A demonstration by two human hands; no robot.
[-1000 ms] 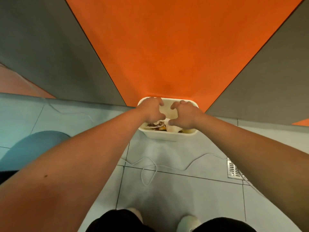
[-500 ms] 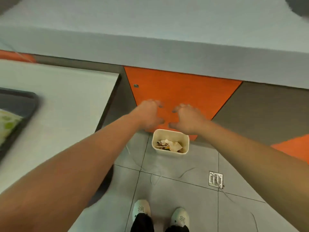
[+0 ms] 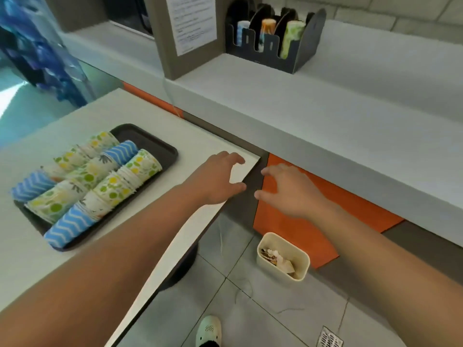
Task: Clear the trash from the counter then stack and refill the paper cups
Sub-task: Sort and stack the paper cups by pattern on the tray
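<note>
My view has swung up from the floor, and both hands have come up away from the bin [image 3: 282, 256] to counter height. Now I can see the tray [image 3: 160, 146] of paper cups [image 3: 95, 181].

My left hand [image 3: 218, 179] hovers over the corner of the counter [image 3: 205, 136], just right of the tray. Its grip is loose and half open, with nothing in it. My right hand [image 3: 290, 191] is further right of the tray, past the counter edge and in front of the orange panel [image 3: 313, 221]. Its grip is open and empty too.

I think the trash step is done. The bin sits on the floor, down and to the right of the tray, with crumpled scraps inside. The counter around the tray looks bare and smooth.

Next comes the cups. They lie on their sides in nested rows on the dark tray, with blue zigzags and green and yellow dots. They look thin and light, so I should pinch them softly. The black holder [image 3: 275, 38] sits on the higher shelf, up and right of the tray, with some cups already in it.
</note>
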